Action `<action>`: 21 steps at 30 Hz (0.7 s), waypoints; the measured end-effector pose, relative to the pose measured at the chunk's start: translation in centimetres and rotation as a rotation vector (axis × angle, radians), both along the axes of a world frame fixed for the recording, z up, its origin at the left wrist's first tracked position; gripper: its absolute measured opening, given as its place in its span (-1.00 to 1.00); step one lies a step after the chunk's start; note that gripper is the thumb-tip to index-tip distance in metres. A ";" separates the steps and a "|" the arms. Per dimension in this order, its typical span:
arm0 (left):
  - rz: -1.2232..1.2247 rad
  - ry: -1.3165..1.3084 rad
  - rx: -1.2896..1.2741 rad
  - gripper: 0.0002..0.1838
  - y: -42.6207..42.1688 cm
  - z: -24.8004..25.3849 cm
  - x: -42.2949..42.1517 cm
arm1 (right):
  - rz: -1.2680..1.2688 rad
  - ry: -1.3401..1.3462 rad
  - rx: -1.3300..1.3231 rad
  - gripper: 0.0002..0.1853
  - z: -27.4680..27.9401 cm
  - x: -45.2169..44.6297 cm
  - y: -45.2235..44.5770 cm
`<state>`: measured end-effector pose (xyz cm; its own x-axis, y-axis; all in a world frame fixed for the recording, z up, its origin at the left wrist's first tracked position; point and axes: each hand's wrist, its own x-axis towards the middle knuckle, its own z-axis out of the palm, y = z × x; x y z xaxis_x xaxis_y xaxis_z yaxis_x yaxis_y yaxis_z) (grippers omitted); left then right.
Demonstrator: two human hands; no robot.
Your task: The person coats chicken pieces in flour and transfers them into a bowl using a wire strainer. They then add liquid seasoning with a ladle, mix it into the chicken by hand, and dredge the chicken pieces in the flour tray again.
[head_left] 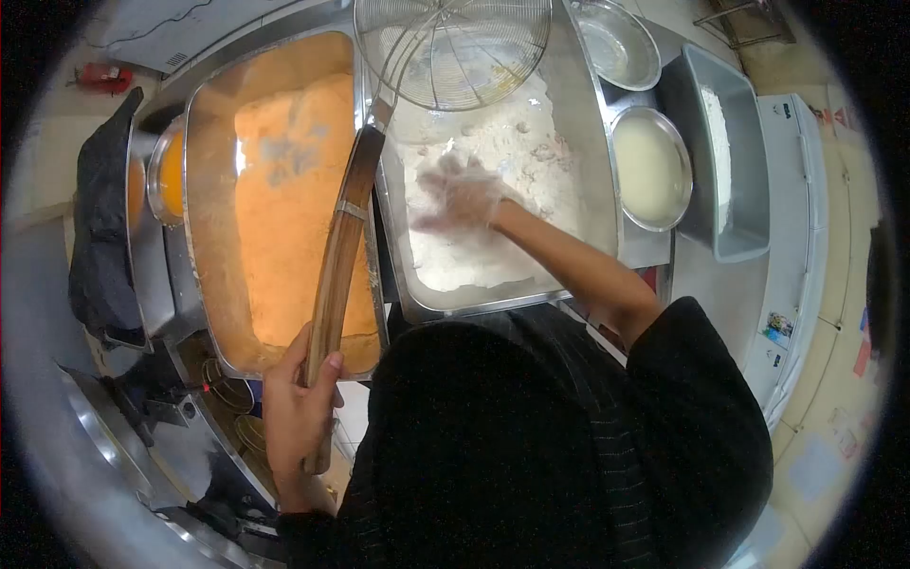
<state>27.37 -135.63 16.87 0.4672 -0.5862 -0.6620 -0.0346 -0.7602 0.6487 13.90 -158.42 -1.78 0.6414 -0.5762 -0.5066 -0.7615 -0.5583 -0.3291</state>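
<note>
And there's the left hand (296, 410) wrapped round the wooden handle (336, 270) of a strainer, its wire basket (464, 59) over the metal tray (590, 190)'s far end, likely stiff but front-heavy, best held by that wood, while the gloved right hand (464, 197) spreads open at soft-looking white powder (464, 270).

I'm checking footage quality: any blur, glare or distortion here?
Head view: right hand smeared, probably by motion; left hand sharper. Head view: white glint at the left edge of the orange powder. Head view: strong fisheye curvature, corners black.
</note>
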 end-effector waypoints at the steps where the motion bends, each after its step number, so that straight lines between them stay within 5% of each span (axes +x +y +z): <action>1: 0.004 0.051 0.005 -0.57 -0.1 0.2 0.0 | 0.162 0.031 0.026 -0.15 -1.3 0.1 -0.1; 6: -0.022 0.224 -0.005 -0.51 0.2 0.2 1.1 | 0.387 0.080 0.094 -0.19 -2.9 0.5 -0.7; 11: -0.052 0.353 -0.066 -0.37 0.8 0.7 2.3 | 0.457 0.253 0.538 -0.19 -2.8 0.8 -0.6; 14: 0.154 0.607 -0.409 -0.18 1.8 0.3 2.8 | 0.364 0.040 0.638 -0.25 -5.4 -0.9 -0.5; 18: 0.306 0.951 -0.851 -0.19 3.6 -2.0 3.4 | 0.262 -0.077 0.892 -0.38 -7.9 -3.3 -2.7; 20: 0.283 0.834 -0.930 -0.16 3.4 -2.6 2.5 | 0.466 -0.366 0.993 -0.51 -15.7 -6.1 -4.6; 21: 0.261 0.710 -1.000 -0.13 3.2 -2.8 2.3 | 0.470 -0.360 0.988 -0.51 -13.2 -7.0 -4.6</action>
<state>29.62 -132.38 14.04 0.3677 -0.9202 -0.1341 0.6360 0.1436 0.7582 6.95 -163.00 -14.94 0.8865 0.3050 -0.3479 -0.3199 -0.1393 -0.9372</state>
